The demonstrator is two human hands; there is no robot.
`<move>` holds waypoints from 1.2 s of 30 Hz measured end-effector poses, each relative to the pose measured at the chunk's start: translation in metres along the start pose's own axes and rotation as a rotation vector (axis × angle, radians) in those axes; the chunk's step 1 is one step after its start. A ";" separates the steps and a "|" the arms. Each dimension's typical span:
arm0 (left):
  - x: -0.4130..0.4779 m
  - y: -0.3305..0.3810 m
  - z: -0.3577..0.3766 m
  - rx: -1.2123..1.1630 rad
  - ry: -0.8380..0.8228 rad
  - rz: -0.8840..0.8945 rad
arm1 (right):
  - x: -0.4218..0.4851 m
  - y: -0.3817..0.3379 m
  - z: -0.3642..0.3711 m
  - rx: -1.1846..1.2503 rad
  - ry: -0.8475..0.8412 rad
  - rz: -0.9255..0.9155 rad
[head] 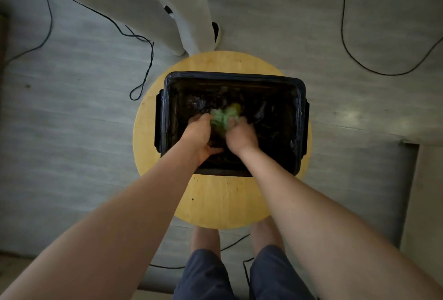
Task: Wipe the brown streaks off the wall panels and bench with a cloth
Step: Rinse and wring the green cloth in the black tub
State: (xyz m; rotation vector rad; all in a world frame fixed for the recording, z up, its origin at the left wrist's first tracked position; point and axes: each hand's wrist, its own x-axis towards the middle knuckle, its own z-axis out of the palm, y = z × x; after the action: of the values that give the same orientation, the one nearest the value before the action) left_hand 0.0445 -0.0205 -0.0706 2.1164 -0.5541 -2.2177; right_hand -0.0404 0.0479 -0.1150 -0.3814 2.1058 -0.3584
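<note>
A green cloth point(224, 117) is bunched up between both my hands inside a black tub point(167, 117) lined with dark plastic. My left hand point(200, 136) grips the cloth's left side with curled fingers. My right hand point(241, 135) grips its right side. The cloth and fingertips are blurred. The tub stands on a round wooden stool top point(215, 201). No wall panels or bench show in this view.
Another person in white trousers point(153, 4) and a dark shoe point(215, 32) stands just beyond the stool. Black cables point(146, 69) loop over the grey floor at left and at right point(359, 62). My own legs are under the stool's near edge.
</note>
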 end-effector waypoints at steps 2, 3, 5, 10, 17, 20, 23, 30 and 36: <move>0.000 0.004 0.002 -0.052 -0.014 -0.039 | -0.027 -0.012 -0.004 0.125 -0.077 -0.175; -0.002 0.007 0.002 -0.050 -0.040 -0.054 | -0.043 -0.018 -0.007 0.156 -0.070 -0.263; 0.003 0.009 -0.004 -0.111 -0.103 -0.083 | -0.070 -0.025 -0.010 0.196 -0.004 -0.415; -0.029 0.017 0.007 0.251 -0.112 0.007 | -0.061 -0.024 -0.002 0.027 0.205 -0.583; -0.008 0.004 -0.001 0.054 -0.231 0.060 | 0.019 0.018 -0.021 -0.328 0.410 -0.288; -0.006 0.008 -0.007 0.341 -0.116 0.147 | 0.021 0.015 -0.020 0.024 0.418 -0.044; -0.002 0.010 -0.019 0.937 0.063 0.386 | 0.003 0.009 -0.012 0.011 0.045 -0.039; -0.020 0.020 -0.025 1.302 -0.200 0.555 | -0.061 -0.008 -0.054 0.252 -0.280 -0.329; -0.054 0.016 -0.020 0.825 -0.172 0.587 | -0.050 -0.005 -0.056 0.510 -0.218 0.078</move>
State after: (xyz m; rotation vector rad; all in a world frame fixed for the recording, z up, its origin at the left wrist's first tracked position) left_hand 0.0651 -0.0259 -0.0149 1.6085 -2.0665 -1.9820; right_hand -0.0612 0.0696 -0.0465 -0.0334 1.7345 -0.7500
